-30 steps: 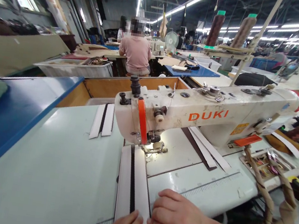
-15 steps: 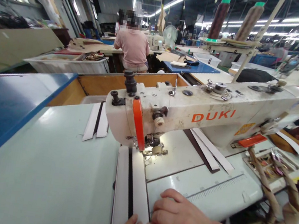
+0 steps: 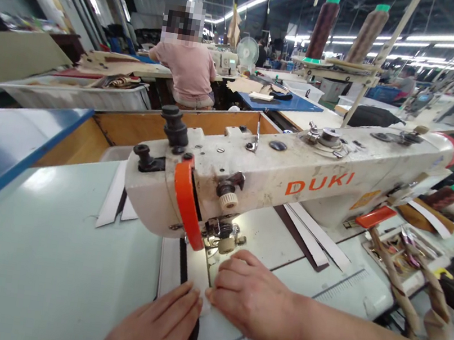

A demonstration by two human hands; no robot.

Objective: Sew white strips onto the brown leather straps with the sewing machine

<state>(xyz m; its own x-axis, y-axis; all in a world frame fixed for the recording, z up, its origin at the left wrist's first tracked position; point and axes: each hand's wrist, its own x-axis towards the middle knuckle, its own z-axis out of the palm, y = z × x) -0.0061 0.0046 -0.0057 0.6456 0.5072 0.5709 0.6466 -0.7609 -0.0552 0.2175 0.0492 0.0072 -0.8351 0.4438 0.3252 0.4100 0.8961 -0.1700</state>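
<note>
Well, both hands lie flat on the work, and neither grips it. The left hand is spread open, palm down, its fingertips pressing the near end of a white strip with a dark band down its middle. The right hand is just beside it, fingers bent a little and tips bearing down on the same strip. The two hands almost touch. The strip lies on the pale bench and runs under the lit presser foot of the white sewing machine. More loose strips lie behind the machine's arm. Two thread cones stand above, and further off a person in a pink shirt sits facing away.
</note>
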